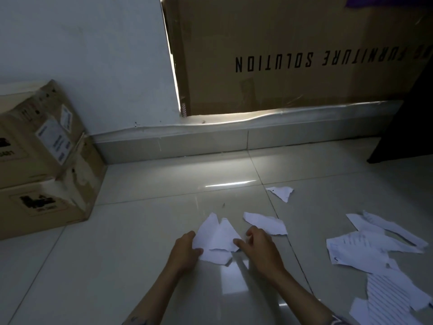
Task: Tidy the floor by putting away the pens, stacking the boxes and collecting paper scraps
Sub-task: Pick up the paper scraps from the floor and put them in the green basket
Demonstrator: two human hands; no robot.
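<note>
Low centre of the frame: left hand pinching the left edge of a small bunch of torn paper scraps, thumb on top, fingers curled under. Right hand at the bunch's right edge, fingers curled and touching the paper — gripping it or only pressing against it, cannot tell from here. Bunch held just above the pale tiled floor, two pointed pieces fanning upward.

Just right of the hands, a long torn scrap lying flat, its near end close to the right knuckles. Further up and right, a smaller scrap alone on the tiles. Lower right of the frame — a loose pile of printed sheets and strips, overlapping, one striped piece at the bottom edge.

Far left: two cardboard boxes stacked, the upper box sitting on the lower box, both against the wall. Upper right: a large flat carton with upside-down black lettering, standing on the ledge.
</note>
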